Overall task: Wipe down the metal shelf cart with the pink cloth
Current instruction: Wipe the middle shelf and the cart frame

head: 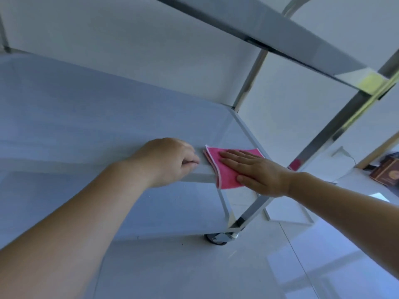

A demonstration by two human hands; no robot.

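The metal shelf cart (108, 117) fills the view, its middle shelf a wide grey surface and its lower shelf beneath. A folded pink cloth (226, 171) lies at the shelf's near right corner and hangs a little over the front rim. My right hand (257, 171) presses flat on the cloth with the fingers stretched out to the left. My left hand (170, 160) sits just left of the cloth, fingers curled over the shelf's front rim.
The top shelf's edge (280, 39) runs overhead at the upper right. A shiny corner post (323, 139) rises beside the cloth. A caster wheel (218, 238) stands on the pale tiled floor. A brown box (386, 171) lies at the far right.
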